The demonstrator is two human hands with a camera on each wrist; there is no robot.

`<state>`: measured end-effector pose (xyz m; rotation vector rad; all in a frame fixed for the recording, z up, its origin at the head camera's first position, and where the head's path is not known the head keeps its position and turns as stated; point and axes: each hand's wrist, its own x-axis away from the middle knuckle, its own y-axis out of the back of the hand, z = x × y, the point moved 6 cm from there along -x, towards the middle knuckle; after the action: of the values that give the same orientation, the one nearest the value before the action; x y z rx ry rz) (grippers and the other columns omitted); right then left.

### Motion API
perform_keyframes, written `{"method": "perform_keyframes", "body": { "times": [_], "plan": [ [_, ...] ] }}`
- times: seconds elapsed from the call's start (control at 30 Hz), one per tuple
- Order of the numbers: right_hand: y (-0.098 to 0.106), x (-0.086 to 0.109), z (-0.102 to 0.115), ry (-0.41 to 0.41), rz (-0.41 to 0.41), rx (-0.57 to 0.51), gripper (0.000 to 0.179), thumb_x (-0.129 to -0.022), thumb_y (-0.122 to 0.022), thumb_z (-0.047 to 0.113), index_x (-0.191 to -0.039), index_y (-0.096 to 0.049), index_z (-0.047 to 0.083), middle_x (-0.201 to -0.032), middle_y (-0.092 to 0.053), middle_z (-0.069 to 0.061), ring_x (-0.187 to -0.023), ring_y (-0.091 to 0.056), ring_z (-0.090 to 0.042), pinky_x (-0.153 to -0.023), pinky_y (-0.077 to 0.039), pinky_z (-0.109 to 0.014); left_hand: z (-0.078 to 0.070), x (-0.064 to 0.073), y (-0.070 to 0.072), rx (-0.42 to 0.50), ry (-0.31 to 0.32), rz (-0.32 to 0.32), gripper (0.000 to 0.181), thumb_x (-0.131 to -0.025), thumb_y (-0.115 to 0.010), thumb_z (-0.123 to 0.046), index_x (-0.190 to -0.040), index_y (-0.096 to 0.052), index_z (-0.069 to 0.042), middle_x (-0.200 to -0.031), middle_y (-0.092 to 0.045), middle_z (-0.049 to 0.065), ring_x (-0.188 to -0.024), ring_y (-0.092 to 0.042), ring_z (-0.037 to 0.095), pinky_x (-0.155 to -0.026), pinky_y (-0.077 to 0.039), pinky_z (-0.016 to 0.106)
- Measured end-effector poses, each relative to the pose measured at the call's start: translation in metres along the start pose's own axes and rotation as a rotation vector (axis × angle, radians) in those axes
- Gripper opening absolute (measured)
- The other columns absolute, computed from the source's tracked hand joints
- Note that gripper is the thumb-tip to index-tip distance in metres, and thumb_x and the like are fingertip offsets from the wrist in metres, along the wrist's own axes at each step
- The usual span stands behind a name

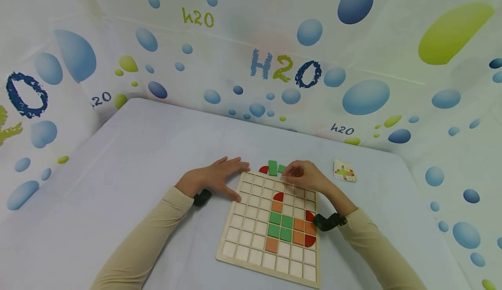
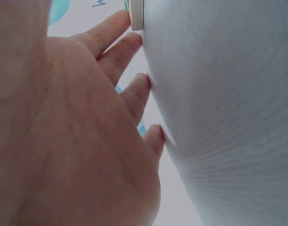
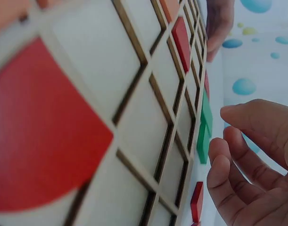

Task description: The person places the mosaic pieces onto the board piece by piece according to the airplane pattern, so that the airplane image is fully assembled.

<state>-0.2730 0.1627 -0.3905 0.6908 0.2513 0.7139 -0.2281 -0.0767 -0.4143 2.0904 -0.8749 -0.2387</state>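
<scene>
A wooden grid board [image 1: 245, 236] lies on the table, its squares partly filled with green squares [image 1: 280, 225], orange squares [image 1: 299, 224] and red rounded pieces [image 1: 278, 197]. My left hand [image 1: 215, 175] has its fingers spread, with fingertips at the board's left edge; the left wrist view shows them against the board's side [image 2: 137, 15]. Over the far edge hovers my right hand [image 1: 303, 174], its fingers loosely bent. In the right wrist view a gap shows between thumb [image 3: 233, 115] and fingers, with nothing held. Loose green pieces [image 3: 204, 127] lie just beyond these fingertips.
Past the far edge sit a loose green rectangle [image 1: 272, 168] and a red piece [image 1: 264, 169]. Another red piece [image 3: 196, 202] shows below the green ones in the right wrist view. A small pattern card [image 1: 344, 171] lies to the right. Printed cloth walls [image 1: 235, 41] enclose the table.
</scene>
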Motion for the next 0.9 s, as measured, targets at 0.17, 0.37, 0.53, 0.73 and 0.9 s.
{"method": "perform_keyframes", "body": {
  "times": [0.17,0.37,0.53,0.73,0.9],
  "plan": [
    [0.002,-0.002,-0.01,-0.038,-0.008,-0.015,0.013,-0.088,-0.069,0.003,-0.1,-0.069,-0.004,-0.089,-0.066,-0.012,-0.07,-0.057,-0.014,-0.061,-0.049,-0.022,0.0,0.0,-0.001,-0.018,-0.012,-0.004,0.086,-0.078,-0.08,-0.042,-0.146,-0.04,-0.008,-0.157,-0.032,0.012,-0.149,-0.014,0.033,-0.119,-0.005,0.055],
    [0.007,-0.001,-0.02,-0.057,-0.058,0.013,0.012,-0.088,-0.068,0.001,-0.1,-0.07,-0.003,-0.096,-0.066,-0.016,-0.072,-0.057,-0.014,-0.063,-0.048,-0.021,0.001,0.001,-0.002,-0.026,-0.016,-0.006,0.086,-0.078,-0.08,-0.042,-0.146,-0.04,-0.008,-0.157,-0.032,0.012,-0.149,-0.014,0.033,-0.119,-0.005,0.055],
    [0.012,0.003,-0.029,-0.129,-0.109,0.038,0.015,-0.087,-0.07,0.002,-0.101,-0.07,-0.003,-0.104,-0.055,-0.02,-0.068,-0.049,-0.015,-0.062,-0.042,-0.024,-0.001,0.002,-0.004,-0.021,-0.022,-0.009,0.085,-0.078,-0.08,-0.042,-0.145,-0.04,-0.008,-0.157,-0.032,0.012,-0.149,-0.015,0.034,-0.119,-0.005,0.055],
    [0.012,0.007,-0.033,-0.194,-0.073,0.098,0.021,-0.086,-0.07,0.002,-0.106,-0.068,-0.002,-0.108,-0.054,-0.021,-0.082,-0.049,-0.022,-0.071,-0.042,-0.031,-0.004,0.004,-0.006,-0.026,-0.018,-0.009,0.086,-0.078,-0.08,-0.043,-0.145,-0.04,-0.009,-0.157,-0.032,0.012,-0.149,-0.014,0.034,-0.119,-0.005,0.055],
    [0.011,0.009,-0.03,-0.162,-0.062,0.136,0.019,-0.086,-0.065,-0.003,-0.104,-0.069,-0.002,-0.107,-0.057,-0.02,-0.084,-0.054,-0.026,-0.071,-0.046,-0.032,-0.006,0.005,-0.007,-0.022,-0.016,-0.015,0.087,-0.077,-0.081,-0.042,-0.145,-0.041,-0.007,-0.156,-0.032,0.013,-0.148,-0.015,0.035,-0.119,-0.006,0.057]
  ]
}}
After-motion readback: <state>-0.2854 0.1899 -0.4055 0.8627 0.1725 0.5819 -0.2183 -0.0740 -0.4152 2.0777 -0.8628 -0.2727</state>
